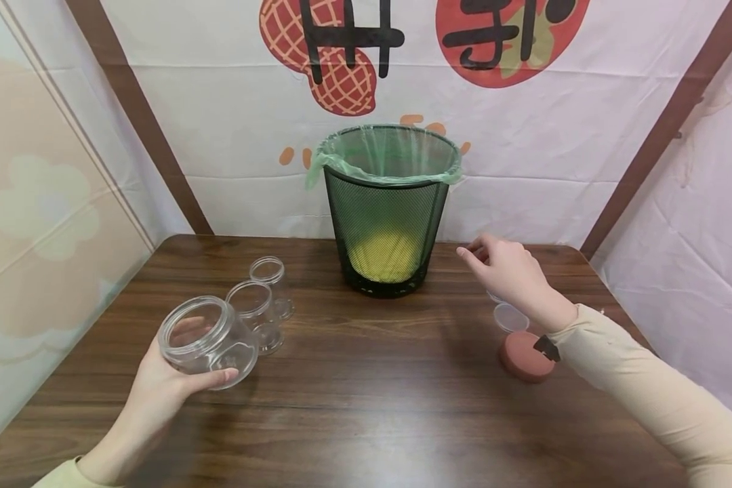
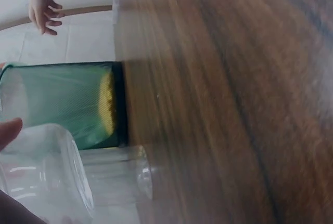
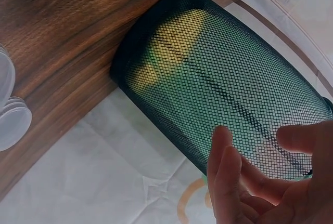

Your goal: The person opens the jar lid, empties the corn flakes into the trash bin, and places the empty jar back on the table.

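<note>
In the head view my left hand (image 1: pixel 158 379) grips a wide clear jar (image 1: pixel 232 352), its open mouth tilted up and to the left. The thumb lies along its near side and the fingers go round behind it. Just beyond stand two smaller clear jars, a middle-sized jar (image 1: pixel 257 308) and a narrow jar (image 1: pixel 270 270). On the other side my right hand (image 1: pixel 509 268) hangs in the air with loosely curled fingers and nothing in them. Beneath its wrist lie clear round lids (image 1: pixel 511 317) and a pinkish-red round lid (image 1: pixel 524 356).
A black mesh bin (image 1: pixel 387 224) with a green liner bag (image 1: pixel 396 156) stands at the table's back edge, something yellow (image 1: pixel 384 256) at its bottom. The brown wooden table (image 1: pixel 366 393) meets a printed cloth wall (image 1: pixel 232 135) behind.
</note>
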`<state>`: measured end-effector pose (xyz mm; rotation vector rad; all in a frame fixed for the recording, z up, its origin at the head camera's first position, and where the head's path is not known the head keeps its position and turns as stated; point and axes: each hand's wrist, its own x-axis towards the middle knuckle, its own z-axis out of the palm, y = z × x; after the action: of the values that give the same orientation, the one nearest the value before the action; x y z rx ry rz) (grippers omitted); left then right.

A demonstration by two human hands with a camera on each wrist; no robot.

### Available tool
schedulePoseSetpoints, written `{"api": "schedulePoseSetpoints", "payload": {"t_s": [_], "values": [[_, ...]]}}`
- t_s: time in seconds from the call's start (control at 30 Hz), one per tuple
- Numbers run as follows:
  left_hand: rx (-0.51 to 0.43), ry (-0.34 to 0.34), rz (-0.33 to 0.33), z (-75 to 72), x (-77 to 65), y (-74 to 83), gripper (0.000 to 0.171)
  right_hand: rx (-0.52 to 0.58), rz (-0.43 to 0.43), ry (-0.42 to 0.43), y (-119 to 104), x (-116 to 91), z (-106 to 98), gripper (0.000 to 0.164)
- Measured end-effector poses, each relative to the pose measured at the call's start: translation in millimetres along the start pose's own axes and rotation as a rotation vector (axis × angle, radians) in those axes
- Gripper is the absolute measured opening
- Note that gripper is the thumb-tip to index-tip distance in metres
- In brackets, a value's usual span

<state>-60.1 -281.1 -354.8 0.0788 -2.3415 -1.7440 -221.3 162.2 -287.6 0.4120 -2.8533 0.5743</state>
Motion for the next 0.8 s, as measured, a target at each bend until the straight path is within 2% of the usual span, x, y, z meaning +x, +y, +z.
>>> {"api": "schedulePoseSetpoints", "payload": {"t_s": [0.1, 0.3, 0.6, 0.8], "values": [[0.018, -0.028, -0.023, 0.4, 0.1, -4.4, 0.080, -0.002, 0.006, -0.006, 1, -1, 2, 0.045], [0.039, -0.095, -0.027, 2.1, 4.0, -11.0, 0.081, -0.009, 0.032, -0.025, 5, -3, 2, 0.047], [0.023, -0.088, -0.066, 4.4, 10.4, -17.7, 0.083, -0.018, 0.034, -0.025, 6, -3, 2, 0.048], [0.071, -0.085, -0.085, 9.4, 14.5, -20.4, 0.086, -0.013, 0.032, -0.026, 6, -1, 3, 0.046]]}}
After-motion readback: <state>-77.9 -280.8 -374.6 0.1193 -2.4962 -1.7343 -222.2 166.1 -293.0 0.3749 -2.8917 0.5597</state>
